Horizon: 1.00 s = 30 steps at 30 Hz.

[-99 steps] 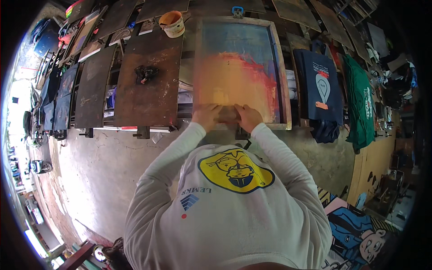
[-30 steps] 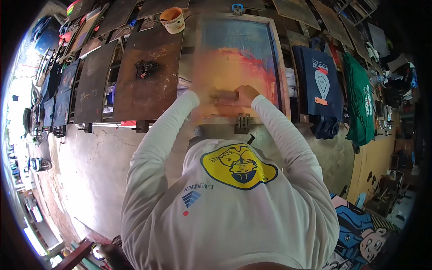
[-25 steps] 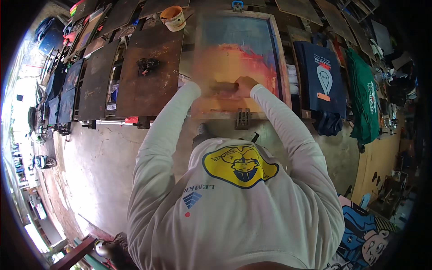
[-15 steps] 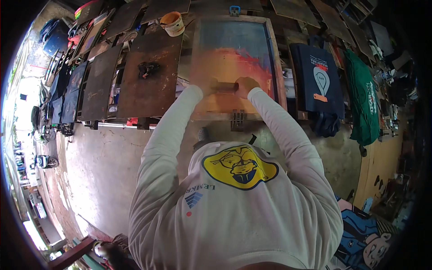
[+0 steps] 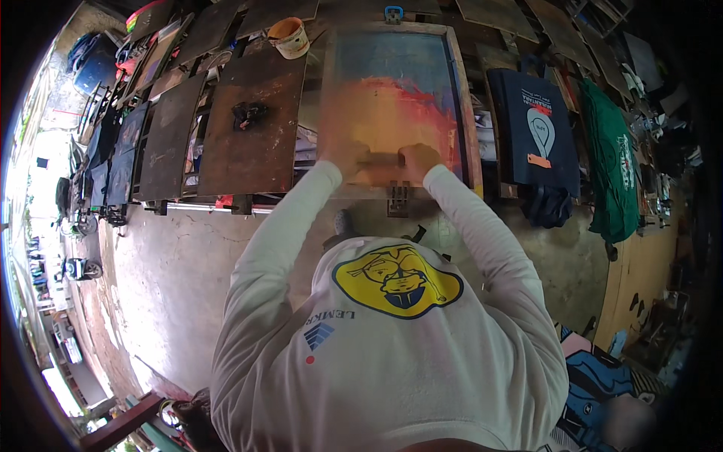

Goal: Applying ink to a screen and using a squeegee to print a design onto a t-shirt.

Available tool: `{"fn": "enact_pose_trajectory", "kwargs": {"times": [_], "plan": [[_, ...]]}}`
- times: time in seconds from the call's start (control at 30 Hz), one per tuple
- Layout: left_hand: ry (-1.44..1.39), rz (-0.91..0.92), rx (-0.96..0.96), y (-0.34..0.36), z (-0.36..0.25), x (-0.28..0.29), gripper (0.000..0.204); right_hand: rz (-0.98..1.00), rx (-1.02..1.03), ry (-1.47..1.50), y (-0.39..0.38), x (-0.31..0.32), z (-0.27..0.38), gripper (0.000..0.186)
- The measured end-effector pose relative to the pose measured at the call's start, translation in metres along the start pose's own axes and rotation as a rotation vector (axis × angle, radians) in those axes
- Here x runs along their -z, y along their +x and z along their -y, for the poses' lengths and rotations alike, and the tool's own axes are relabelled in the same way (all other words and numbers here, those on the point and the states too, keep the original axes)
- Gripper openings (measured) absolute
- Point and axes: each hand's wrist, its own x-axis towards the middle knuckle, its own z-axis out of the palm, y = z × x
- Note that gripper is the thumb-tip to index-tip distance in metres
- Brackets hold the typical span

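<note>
A wood-framed printing screen [image 5: 392, 54] lies in front of me, its mesh grey-blue at the far end and smeared with red and orange ink nearer me. Close to its near edge, both my hands grip a short brown squeegee [image 5: 386, 159] lying crosswise on the mesh. My left hand [image 5: 349, 159] is closed around its left end and my right hand [image 5: 422, 158] around its right end. Its lower edge and most of my fingertips are hidden or blurred. A metal hinge clamp [image 5: 398, 200] sits at the near edge of the frame, between my wrists.
Left of the screen is a dark board [image 5: 252, 151] carrying a small black object [image 5: 249, 115]; an ink-stained tub [image 5: 289, 38] stands behind it. To the right lie a navy tote bag [image 5: 533, 135] and a green bag [image 5: 610, 158]. A blue clip [image 5: 394, 14] is beyond the frame.
Both hands have drawn the squeegee toward me, down the screen to near its closest edge. My grip has stayed closed on it.
</note>
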Motion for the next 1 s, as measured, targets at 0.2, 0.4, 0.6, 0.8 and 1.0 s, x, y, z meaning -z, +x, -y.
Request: {"fn": "enact_pose_trajectory", "kwargs": {"times": [0.2, 0.4, 0.6, 0.8, 1.0], "plan": [[-0.088, -0.072, 0.054, 0.034, 0.021, -0.008, 0.035, -0.155, -0.070, 0.019, 0.033, -0.002, -0.017, 0.015], [-0.101, -0.058, 0.060, -0.013, 0.002, -0.020, 0.036, -0.048, 0.022, -0.022, -0.008, -0.005, 0.009, 0.021], [-0.097, 0.036, 0.087, -0.025, -0.001, 0.013, 0.034, -0.031, 0.042, -0.029, -0.007, -0.003, 0.023, 0.023], [-0.109, -0.090, 0.049, -0.008, 0.029, 0.006, 0.032, -0.113, -0.021, 0.008, 0.019, 0.003, 0.022, 0.018], [-0.164, 0.039, 0.107, -0.025, 0.022, -0.004, 0.034, 0.075, 0.044, 0.012, 0.018, 0.009, 0.023, 0.023]]}}
